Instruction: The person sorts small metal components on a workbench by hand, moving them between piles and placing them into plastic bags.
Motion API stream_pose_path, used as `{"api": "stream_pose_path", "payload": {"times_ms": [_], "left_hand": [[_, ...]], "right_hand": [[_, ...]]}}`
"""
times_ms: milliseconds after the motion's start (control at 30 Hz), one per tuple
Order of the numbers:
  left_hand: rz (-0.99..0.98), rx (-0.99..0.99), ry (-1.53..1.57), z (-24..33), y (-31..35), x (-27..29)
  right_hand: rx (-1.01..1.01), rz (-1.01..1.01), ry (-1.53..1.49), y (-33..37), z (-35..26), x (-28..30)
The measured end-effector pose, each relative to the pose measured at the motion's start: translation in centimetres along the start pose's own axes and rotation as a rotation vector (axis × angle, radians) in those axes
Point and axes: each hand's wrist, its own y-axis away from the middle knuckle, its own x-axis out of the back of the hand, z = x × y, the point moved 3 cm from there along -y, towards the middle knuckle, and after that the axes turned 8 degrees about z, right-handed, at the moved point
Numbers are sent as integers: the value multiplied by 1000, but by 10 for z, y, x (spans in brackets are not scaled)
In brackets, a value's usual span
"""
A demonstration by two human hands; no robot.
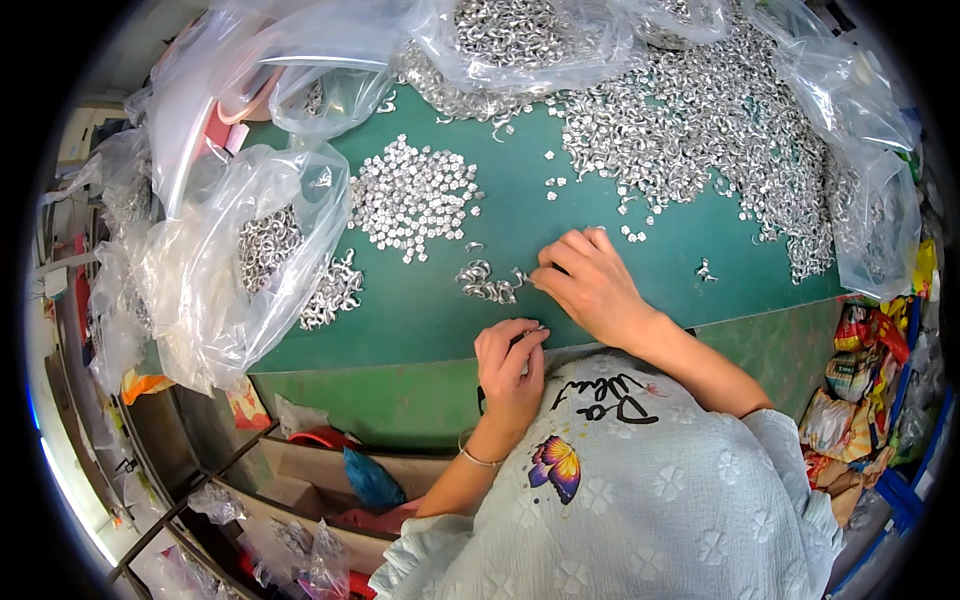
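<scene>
My left hand [512,360] rests at the table's near edge, its fingers curled together round a small silvery metal piece, of which only a bit shows at the fingertips. My right hand [592,285] is above the green table, its fingers bent and its thumb and forefinger meeting at a small curved metal piece [519,277]. Just left of those fingertips lies a little heap of curved silver metal pieces [488,284]. Farther left and back, many small flower-like silver pieces [412,195] are spread in a single patch.
A large mound of curved metal pieces [700,120] covers the back right. Clear plastic bags [330,200] with more pieces line the left and back. One loose piece [706,270] lies right of my hand. Below the table is an open drawer [290,465]; coloured packets [850,370] stand at right.
</scene>
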Motion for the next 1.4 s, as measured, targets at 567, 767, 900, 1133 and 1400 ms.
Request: {"api": "stream_pose_path", "payload": {"times_ms": [567,767,900,1133,1400], "left_hand": [[15,1,44,-1,-2,-5],[-43,-90,72,9,-22,-18],[-83,-108,72,11,-29,-33],[-157,-126,0,11,-36,-48],[-143,-77,-8,9,-32,-47]], "right_hand": [[-86,53,180,-21,20,12],[-105,43,489,12,78,46],[-205,198,510,7,90,66],[-257,-12,446,-22,70,28],[-225,-170,129,22,46,57]]}}
